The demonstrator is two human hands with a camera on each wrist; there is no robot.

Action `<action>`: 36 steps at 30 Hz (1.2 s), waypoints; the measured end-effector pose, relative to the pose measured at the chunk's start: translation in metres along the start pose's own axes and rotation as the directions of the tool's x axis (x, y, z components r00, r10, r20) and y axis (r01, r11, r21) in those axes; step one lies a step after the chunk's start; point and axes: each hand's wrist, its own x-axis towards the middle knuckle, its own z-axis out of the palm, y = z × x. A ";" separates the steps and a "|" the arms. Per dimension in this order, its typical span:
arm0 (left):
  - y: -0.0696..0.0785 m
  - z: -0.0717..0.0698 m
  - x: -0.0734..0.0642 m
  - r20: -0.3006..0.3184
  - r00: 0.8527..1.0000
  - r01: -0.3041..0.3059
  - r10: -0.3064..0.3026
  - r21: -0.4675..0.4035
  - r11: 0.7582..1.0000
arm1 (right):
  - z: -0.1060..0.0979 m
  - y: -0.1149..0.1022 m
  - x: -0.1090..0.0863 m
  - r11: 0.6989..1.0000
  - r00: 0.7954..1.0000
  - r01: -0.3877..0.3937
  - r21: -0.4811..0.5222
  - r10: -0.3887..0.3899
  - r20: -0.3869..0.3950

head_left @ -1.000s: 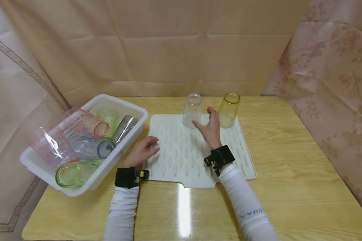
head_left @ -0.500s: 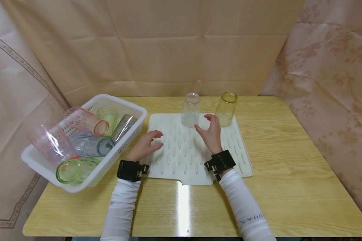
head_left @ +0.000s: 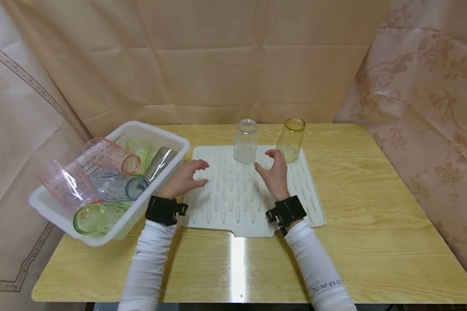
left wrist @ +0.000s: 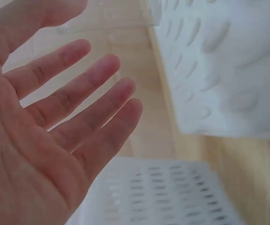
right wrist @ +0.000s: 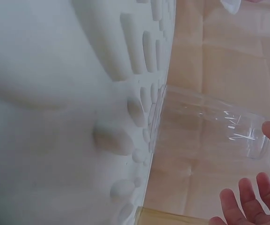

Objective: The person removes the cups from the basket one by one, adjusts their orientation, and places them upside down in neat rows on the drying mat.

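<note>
Centrally in the head view, a clear glass (head_left: 245, 144) and an amber glass (head_left: 291, 140) stand on a white mat (head_left: 225, 194), just beyond the right hand (head_left: 273, 172); the left hand (head_left: 180, 178) is beside a white basket (head_left: 167, 139). The left wrist view shows that palm free, fingers loosely extended. From the right wrist, thumb and fingers are parted and released, near the clear glass.

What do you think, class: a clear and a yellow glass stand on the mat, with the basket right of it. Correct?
No: the clear glass and yellow glass stand on the mat, but the head view shows the basket left of it.
</note>
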 end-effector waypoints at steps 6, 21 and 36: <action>0.009 -0.020 0.003 -0.009 1.000 -0.020 0.020 0.054 0.998 | -0.002 -0.002 0.001 1.000 1.000 -0.010 0.003 0.010 -0.016; 0.022 -0.084 0.015 0.053 0.998 -0.054 0.042 0.228 0.972 | -0.003 -0.003 0.003 1.000 0.999 -0.020 0.008 0.020 -0.028; 0.019 -0.143 0.014 0.131 0.985 0.062 -0.114 0.350 0.935 | -0.008 -0.002 -0.005 1.000 0.999 -0.027 0.003 0.027 -0.030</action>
